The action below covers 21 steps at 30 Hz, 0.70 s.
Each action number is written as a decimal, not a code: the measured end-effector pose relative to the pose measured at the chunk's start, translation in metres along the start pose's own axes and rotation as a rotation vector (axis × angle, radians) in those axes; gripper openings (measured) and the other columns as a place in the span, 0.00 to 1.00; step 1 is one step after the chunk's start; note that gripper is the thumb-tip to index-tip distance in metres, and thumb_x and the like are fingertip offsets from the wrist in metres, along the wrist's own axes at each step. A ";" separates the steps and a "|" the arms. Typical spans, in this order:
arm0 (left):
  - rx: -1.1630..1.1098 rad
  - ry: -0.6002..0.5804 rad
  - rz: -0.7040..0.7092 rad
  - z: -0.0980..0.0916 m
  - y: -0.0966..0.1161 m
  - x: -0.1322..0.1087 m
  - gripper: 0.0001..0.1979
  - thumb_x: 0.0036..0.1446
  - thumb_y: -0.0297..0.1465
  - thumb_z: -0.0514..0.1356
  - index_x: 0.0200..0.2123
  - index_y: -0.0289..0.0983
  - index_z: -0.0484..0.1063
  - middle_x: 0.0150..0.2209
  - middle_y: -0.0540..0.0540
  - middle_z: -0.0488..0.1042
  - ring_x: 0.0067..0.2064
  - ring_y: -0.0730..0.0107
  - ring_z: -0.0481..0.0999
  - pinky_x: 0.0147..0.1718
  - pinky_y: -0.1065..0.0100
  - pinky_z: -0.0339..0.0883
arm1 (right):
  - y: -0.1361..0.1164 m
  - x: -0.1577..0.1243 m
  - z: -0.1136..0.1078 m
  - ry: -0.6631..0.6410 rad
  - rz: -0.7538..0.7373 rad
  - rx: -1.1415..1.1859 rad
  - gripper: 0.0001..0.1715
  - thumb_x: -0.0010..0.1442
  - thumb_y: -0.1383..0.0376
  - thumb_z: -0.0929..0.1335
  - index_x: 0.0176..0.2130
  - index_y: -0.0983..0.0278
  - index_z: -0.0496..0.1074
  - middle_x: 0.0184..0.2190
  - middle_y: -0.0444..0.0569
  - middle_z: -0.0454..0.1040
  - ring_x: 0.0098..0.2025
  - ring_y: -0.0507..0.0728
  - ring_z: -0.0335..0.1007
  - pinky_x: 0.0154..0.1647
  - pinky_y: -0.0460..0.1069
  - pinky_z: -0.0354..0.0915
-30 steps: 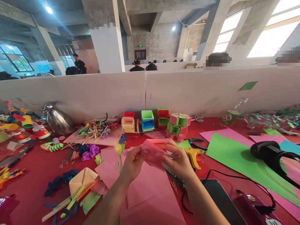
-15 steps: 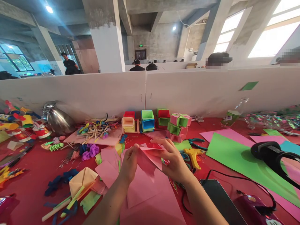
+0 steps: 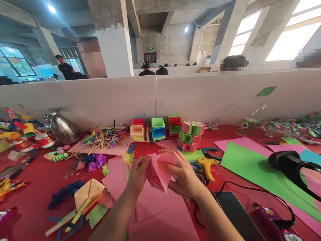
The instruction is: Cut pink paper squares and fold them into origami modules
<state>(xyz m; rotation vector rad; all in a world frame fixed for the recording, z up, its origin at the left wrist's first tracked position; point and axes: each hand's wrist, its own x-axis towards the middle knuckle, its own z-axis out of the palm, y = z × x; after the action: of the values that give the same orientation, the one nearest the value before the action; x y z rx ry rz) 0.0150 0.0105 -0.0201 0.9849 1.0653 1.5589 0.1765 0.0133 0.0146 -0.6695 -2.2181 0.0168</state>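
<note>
A folded piece of pink paper [image 3: 160, 169] is held up between my two hands, its layers spread so that it stands out in a pointed, three-sided form. My left hand [image 3: 140, 170] pinches its left edge between thumb and fingers. On the other side, my right hand [image 3: 184, 174] grips it, with some fingers behind or inside the folds and partly hidden. Below the hands lie pink paper sheets [image 3: 163, 221] on the red table.
Folded paper boxes [image 3: 157, 129] stand by the white partition [image 3: 75, 100]. Right of my hands are a yellow glue gun [image 3: 207, 167], a phone [image 3: 237, 214] and green paper [image 3: 250, 174]. On the left are a peach paper form [image 3: 89, 194], a metal jug [image 3: 62, 129] and craft sticks [image 3: 105, 139].
The pink paper has opened from a flatter fold into a wider, pointed shape. My right hand's fingers have shifted around it. A person in the background leans further left.
</note>
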 end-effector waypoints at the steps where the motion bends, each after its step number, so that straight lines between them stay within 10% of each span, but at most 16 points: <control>1: -0.017 -0.012 -0.014 0.000 0.000 0.001 0.23 0.46 0.49 0.62 0.16 0.35 0.66 0.15 0.54 0.61 0.20 0.77 0.59 0.19 0.74 0.52 | 0.000 0.000 0.000 0.010 0.003 0.007 0.13 0.53 0.66 0.67 0.41 0.58 0.74 0.44 0.54 0.70 0.46 0.63 0.64 0.45 0.60 0.63; 9: 0.112 0.015 0.123 -0.005 0.003 0.000 0.23 0.53 0.49 0.57 0.18 0.36 0.62 0.18 0.54 0.57 0.22 0.76 0.55 0.21 0.73 0.49 | 0.000 -0.002 -0.006 0.040 0.252 0.432 0.16 0.62 0.63 0.60 0.45 0.60 0.74 0.33 0.49 0.70 0.38 0.57 0.67 0.39 0.52 0.66; 21: 0.197 -0.164 0.174 -0.005 0.005 0.000 0.26 0.55 0.51 0.52 0.16 0.37 0.54 0.20 0.53 0.50 0.25 0.74 0.49 0.23 0.71 0.46 | 0.000 0.002 0.000 0.094 0.304 0.379 0.11 0.59 0.71 0.64 0.35 0.61 0.75 0.33 0.48 0.71 0.36 0.53 0.68 0.38 0.47 0.65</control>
<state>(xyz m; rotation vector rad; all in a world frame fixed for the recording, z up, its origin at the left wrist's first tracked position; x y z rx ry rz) 0.0089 0.0092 -0.0172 1.3473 1.0540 1.5009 0.1751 0.0139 0.0158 -0.7662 -1.9310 0.5352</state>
